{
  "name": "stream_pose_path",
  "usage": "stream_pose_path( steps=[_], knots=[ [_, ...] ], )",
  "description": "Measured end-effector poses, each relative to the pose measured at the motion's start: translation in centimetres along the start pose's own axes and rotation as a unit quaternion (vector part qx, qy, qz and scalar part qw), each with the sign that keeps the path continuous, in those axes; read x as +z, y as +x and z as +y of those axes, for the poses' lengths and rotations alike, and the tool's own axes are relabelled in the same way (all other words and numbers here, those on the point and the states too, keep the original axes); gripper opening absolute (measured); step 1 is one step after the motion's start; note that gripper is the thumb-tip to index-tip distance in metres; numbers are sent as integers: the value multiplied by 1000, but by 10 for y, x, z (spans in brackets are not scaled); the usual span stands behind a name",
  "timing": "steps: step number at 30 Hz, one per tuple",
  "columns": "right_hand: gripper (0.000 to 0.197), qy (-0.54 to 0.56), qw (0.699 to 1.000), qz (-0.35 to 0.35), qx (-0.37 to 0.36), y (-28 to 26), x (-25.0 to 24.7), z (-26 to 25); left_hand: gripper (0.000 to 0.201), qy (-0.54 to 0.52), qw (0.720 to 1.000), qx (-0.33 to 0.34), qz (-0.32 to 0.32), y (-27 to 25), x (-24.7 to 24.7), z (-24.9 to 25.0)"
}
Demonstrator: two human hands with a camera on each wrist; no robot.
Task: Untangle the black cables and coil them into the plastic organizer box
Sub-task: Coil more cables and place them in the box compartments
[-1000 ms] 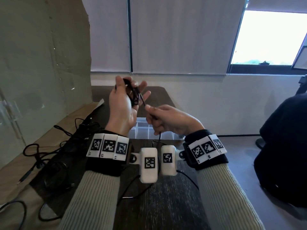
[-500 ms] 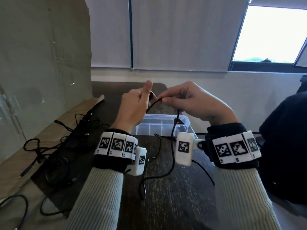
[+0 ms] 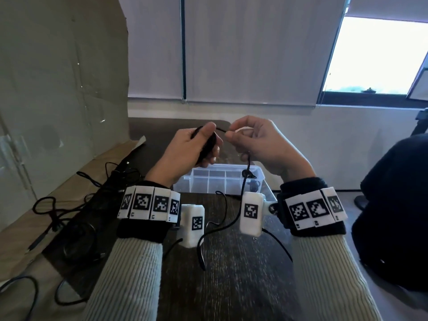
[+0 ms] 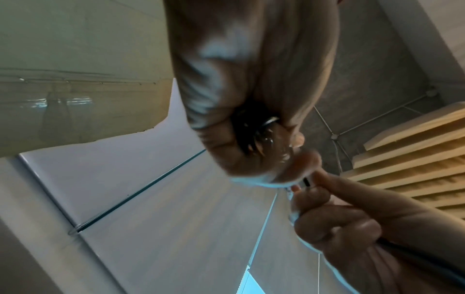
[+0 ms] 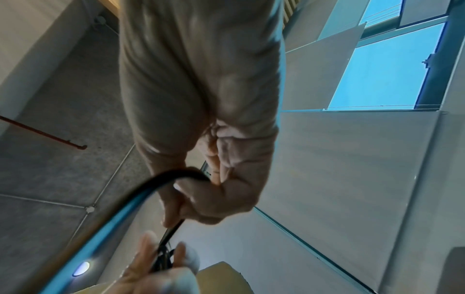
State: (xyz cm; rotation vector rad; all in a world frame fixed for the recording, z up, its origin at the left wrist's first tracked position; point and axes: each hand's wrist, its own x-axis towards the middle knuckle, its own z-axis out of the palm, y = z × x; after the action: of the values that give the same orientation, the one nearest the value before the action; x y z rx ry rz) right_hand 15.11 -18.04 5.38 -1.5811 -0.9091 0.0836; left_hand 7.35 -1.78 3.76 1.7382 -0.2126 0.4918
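The thin black rubber-sheathed cable [image 3: 240,200] looks light, limp and springy, so a finished bundle is probably best gripped across its loops. The left hand [image 3: 190,149] is clenched around a small wound coil of it, raised above the clear plastic organizer box [image 3: 222,181] on the dark table [image 3: 231,262]. The right hand [image 3: 261,144] pinches the free run just beside the coil, the slack trailing down past the box.

hands: 2 [image 3: 185,149] | organizer box: 1 [image 3: 260,176] | wrist cameras: 2 [image 3: 193,224]
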Motion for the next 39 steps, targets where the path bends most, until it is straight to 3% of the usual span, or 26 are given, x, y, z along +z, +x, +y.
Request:
stream_pose_path(
  steps=[4, 8, 12, 15, 20, 22, 25, 28, 31, 33, 36, 39],
  knots=[
    [15, -57, 997, -48, 37, 1, 4, 8, 43, -58, 989, -13, 132, 6, -2, 0],
    [11, -128, 986, -94, 56, -1, -1, 15, 45, -177, 950, -14, 255, 10, -28, -2],
    [19, -50, 985, -150, 69, -1, 3, 17, 44, -275, 929, -2, 247, 8, -35, -1],
    [21, -64, 974, -200, 79, -3, 7, 20, 45, -368, 907, 15, 207, 9, -30, 4],
    [26, -69, 953, -263, 134, -7, 10, 18, 37, -497, 843, 6, 207, 9, -26, 8],
    [27, -78, 945, -286, 137, -9, 10, 14, 33, -423, 866, -4, 268, 11, -22, 5],
    [26, -125, 940, -292, 122, -11, 7, 4, 21, -170, 920, 44, 351, 14, -18, -5],
    [24, -153, 949, -264, 80, -16, 4, -11, 31, 44, 941, 139, 305, 13, -12, -19],
    [20, -206, 956, -208, -7, -22, 7, -28, 52, 202, 933, 144, 259, 13, -4, -23],
    [18, -212, 962, -166, -55, -21, 8, -32, 55, 219, 943, 131, 211, 12, -1, -21],
    [19, -199, 972, -71, -104, -12, 5, -25, 54, 140, 978, 91, 121, 11, 0, -17],
    [17, -180, 974, 12, -137, -4, 5, -16, 68, 118, 990, 66, 45, 7, 8, -12]
  ],
)
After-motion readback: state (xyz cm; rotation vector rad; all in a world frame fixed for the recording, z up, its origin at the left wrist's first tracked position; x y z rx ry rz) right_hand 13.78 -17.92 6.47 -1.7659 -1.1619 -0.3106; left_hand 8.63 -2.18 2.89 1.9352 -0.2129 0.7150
